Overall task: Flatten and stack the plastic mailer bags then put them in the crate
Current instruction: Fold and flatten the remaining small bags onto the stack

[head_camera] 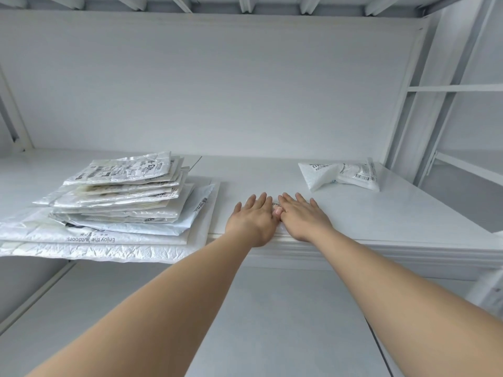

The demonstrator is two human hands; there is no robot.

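Both forearms reach forward and slightly inward, ending at the near edge of the white table point(408, 213). The left hand point(251, 219) and right hand point(302, 217) lie palm down side by side, fingers straight and slightly spread, thumbs meeting, holding nothing. A scrap of print shows between them; whether a bag lies under the palms cannot be told. Just left of the left hand sits the stack of mailer bags point(122, 197), its lowest bags overhanging the table's front edge. Farther back and to the right, well apart from the hands, lies one crumpled mailer bag point(340, 175). Bare tabletop runs between them up to the back panel point(217, 91).
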